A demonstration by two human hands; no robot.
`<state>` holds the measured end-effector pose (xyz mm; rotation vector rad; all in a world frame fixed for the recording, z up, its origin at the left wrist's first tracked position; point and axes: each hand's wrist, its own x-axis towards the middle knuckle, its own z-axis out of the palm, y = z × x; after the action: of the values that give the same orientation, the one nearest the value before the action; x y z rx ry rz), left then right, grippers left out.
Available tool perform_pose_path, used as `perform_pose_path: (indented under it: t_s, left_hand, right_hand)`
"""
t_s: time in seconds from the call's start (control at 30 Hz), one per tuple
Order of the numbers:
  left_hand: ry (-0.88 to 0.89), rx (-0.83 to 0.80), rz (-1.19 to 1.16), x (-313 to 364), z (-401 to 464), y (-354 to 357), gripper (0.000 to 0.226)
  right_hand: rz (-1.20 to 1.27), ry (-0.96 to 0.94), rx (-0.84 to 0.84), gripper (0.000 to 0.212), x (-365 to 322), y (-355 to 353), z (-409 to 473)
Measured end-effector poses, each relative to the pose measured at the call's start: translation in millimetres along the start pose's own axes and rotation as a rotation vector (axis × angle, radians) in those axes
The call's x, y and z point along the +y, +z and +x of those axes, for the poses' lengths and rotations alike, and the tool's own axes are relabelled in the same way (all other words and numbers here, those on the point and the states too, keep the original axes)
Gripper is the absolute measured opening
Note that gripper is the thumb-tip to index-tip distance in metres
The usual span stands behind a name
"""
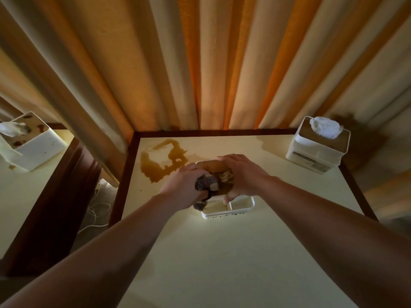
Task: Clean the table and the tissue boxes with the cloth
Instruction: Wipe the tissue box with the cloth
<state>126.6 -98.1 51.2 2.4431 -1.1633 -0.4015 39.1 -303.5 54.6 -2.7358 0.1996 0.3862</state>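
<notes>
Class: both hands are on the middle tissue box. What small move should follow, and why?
Probably keep rubbing the cloth, gripped in the left hand, across the brown lid of the tissue box while the right hand steadies it; the spill waits.

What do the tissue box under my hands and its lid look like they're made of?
The middle tissue box looks like white moulded plastic: smooth, thin walls with rounded corners. Its lid seems wood or wood-look, brown and matte; dim light leaves that open.

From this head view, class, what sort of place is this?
Probably a dining room or café: matching cream tables with dark edging, a tissue box on each, and long curtains behind.
</notes>
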Motion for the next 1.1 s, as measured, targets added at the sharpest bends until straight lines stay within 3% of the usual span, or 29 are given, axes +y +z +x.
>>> perform_pose_path:
  t_s: [0.2, 0.4, 0.77, 0.9, 1.1]
  left_hand:
    - [-0.043, 0.006, 0.063, -5.5, 40.4, -7.9, 0.051]
    - [-0.041, 0.004, 0.14, -5.2, 66.1, -10.9, 0.052]
    - [0.074, -0.041, 0.033, -3.4, -0.4, -2.5, 0.046]
    - [0.066, -0.096, 0.03, -3.7, 15.6, -9.4, 0.043]
    - [0.012, -0.04, 0.137, -2.2, 57.8, -15.2, 0.042]
  right_hand:
    - [-0.01, -0.045, 0.048, 0.127, 5.0, 8.4, -2.9]
    - [-0.017, 0.046, 0.035, 0.15, 0.8, 7.2, -1.1]
    - [-0.05, 0.029, -0.019, 0.132, -4.7, 2.1, 0.0]
    - [-0.048, 0.023, -0.025, 0.132, -0.8, 2.9, 0.4]
    - [-0.073, 0.023, 0.018, 0.125, 1.5, 5.7, 6.2]
